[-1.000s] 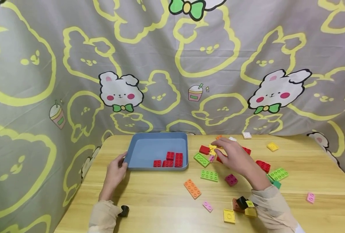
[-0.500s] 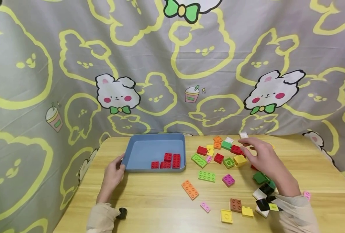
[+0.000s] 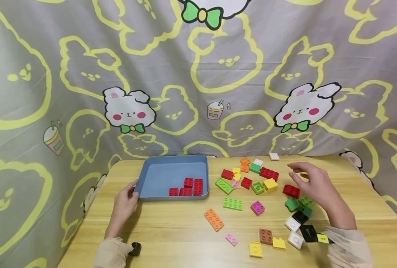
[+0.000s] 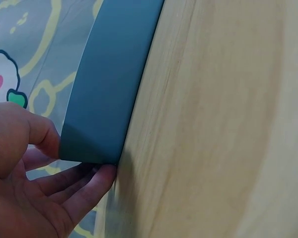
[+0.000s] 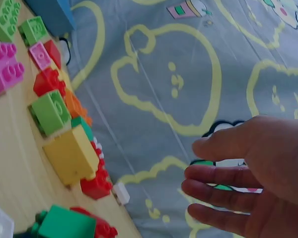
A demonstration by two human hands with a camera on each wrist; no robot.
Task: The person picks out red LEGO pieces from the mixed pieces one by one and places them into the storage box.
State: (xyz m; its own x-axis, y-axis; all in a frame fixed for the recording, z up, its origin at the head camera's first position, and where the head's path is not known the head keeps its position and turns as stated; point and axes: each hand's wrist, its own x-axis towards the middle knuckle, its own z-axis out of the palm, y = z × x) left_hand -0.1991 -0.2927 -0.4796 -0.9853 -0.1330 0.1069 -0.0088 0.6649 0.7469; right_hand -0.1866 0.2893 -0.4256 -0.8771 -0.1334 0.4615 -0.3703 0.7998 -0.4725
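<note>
My left hand [image 3: 123, 204] grips the near left corner of a shallow blue tray [image 3: 161, 175]. The left wrist view shows the thumb against the tray wall [image 4: 107, 84] and the other fingers at its lower edge. Several red building bricks [image 3: 197, 187] lie in the tray's near right part. Over the right side of the table, my right hand [image 3: 315, 184] hovers with loosely bent fingers and holds nothing. Nearest to it are a rounded red brick [image 3: 291, 191] and a green brick [image 3: 291, 204]. A long red brick [image 3: 269, 174] lies to the hand's left, behind a yellow brick [image 5: 72, 154].
Loose bricks of many colours spread over the wooden table [image 3: 171, 230] right of the tray. Among them are an orange plate [image 3: 213, 219], a magenta brick [image 3: 257, 207] and a brown brick [image 3: 265, 236]. A patterned curtain [image 3: 171, 74] hangs behind the table.
The right hand has moved right, away from the cluster beside the tray, uncovering several bricks there. The left hand stays at the tray corner. The head view has turned slightly right.
</note>
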